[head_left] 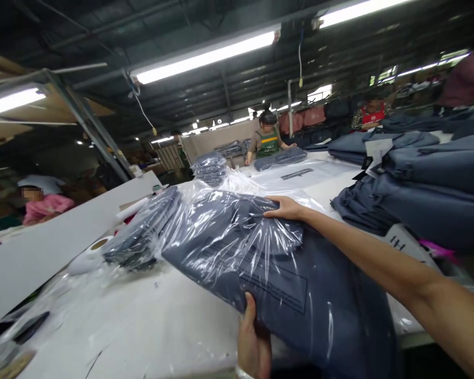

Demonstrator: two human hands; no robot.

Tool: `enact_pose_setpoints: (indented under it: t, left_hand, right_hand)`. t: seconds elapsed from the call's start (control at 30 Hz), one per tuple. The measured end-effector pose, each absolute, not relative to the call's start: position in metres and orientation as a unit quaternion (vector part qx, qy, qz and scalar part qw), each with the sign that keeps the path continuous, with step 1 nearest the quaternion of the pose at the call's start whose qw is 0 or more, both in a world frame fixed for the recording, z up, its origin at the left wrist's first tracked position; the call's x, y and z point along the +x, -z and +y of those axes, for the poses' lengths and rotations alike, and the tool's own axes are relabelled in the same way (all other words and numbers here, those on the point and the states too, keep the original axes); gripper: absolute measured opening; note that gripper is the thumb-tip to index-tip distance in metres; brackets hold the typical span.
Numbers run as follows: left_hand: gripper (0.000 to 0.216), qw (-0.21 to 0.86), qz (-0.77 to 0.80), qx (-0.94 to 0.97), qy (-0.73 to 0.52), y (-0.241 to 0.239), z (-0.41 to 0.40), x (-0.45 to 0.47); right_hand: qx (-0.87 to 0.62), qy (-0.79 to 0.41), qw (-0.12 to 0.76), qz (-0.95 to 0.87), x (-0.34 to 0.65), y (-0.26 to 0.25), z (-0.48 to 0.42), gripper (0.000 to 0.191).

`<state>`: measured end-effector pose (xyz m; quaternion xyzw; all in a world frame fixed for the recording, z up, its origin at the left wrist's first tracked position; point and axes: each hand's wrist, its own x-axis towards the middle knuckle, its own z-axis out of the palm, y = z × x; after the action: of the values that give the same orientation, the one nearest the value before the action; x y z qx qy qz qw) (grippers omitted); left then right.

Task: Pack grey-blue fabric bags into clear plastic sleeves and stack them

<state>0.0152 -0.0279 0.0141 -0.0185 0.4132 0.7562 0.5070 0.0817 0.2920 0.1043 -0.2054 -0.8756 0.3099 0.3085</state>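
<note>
A folded dark blue garment (284,284) lies tilted over the white table (142,326), its far half inside a clear plastic bag (221,226). My left hand (253,342) grips the garment's near edge from below, thumb on top. My right hand (286,209) rests flat on the bagged part, fingers stretched out over the plastic. Beyond it lies a stack of bagged garments (142,231).
Piles of folded blue garments (430,184) fill the right side of the table. A tape roll (97,247) and a grey board (63,237) sit at the left. Other people work at the far end (266,138) and at the left (43,202).
</note>
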Motion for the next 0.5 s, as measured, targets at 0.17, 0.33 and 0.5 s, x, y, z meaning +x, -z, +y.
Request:
enact_pose_setpoints:
  t: [0.17, 0.33, 0.5]
  left_hand:
    - [0.074, 0.63, 0.461, 0.055, -0.623, 0.038, -0.029, 0.047]
    - [0.092, 0.777, 0.455, 0.26, -0.348, 0.034, -0.045, 0.035]
    - [0.039, 0.384, 0.638, 0.532, -0.404, -0.015, -0.063, -0.024]
  right_hand:
    - [-0.158, -0.268, 0.149, -0.939, 0.028, -0.088, 0.301, 0.08]
    - [-0.24, -0.229, 0.047, -0.942, 0.007, -0.065, 0.294, 0.073]
    - [-0.242, -0.197, 0.095, -0.945, 0.057, -0.032, 0.234, 0.061]
